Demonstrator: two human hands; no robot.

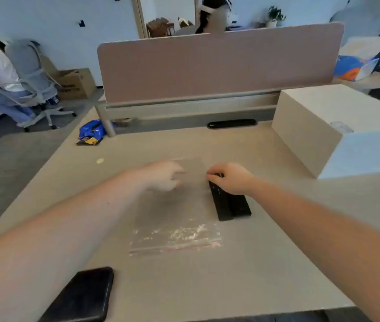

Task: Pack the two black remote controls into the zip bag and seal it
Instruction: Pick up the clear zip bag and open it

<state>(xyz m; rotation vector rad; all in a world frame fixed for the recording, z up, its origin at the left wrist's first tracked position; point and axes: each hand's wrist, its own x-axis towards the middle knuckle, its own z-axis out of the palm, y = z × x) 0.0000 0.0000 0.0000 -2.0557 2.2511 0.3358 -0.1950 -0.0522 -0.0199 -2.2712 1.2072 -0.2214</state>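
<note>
The right hand [230,180] lies palm-down with its fingers curled onto the far ends of the two black rectangular remote controls [229,203], touching them; whether it actually grips them or merely presses on them cannot be told. The remotes lie side by side, touching, flat on the beige tabletop [277,263], their near ends reaching out from under the hand toward the camera. The left hand [164,175] is blurred, fingers loosely bent and empty, over the far part of the clear plastic zip bag [175,217]; whether it touches the bag cannot be told. The bag lies flat between the two hands, just beside the remotes on their left, its pink-striped zip edge toward the camera. At the near left edge lies a black smartphone [82,297]. Farther out, a blue snack packet [91,131] sits at the far left, a pale box [312,126] at the right.
</note>
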